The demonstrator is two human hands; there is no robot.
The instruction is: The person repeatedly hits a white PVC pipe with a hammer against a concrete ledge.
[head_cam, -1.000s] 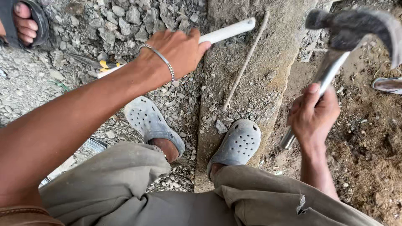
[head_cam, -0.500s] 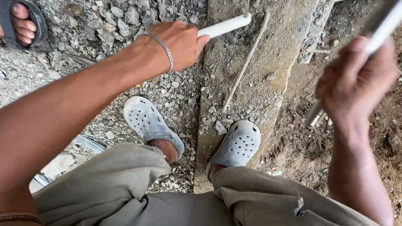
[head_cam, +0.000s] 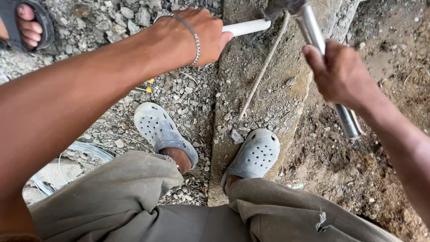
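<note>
Outdoors, loose gravel (head_cam: 112, 27) covers the ground at left. The left hand (head_cam: 197, 33) is wrapped around a white pipe (head_cam: 246, 27) lying on a concrete slab (head_cam: 268, 89). The right hand (head_cam: 340, 74) grips a hammer (head_cam: 313, 36) over bare dirt (head_cam: 394, 54).

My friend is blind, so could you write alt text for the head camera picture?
Seen from above, the left hand grips a white rod against a concrete slab, while the right hand holds a metal hammer with its head at the rod's tip. Grey clogs stand on gravel below.
</note>
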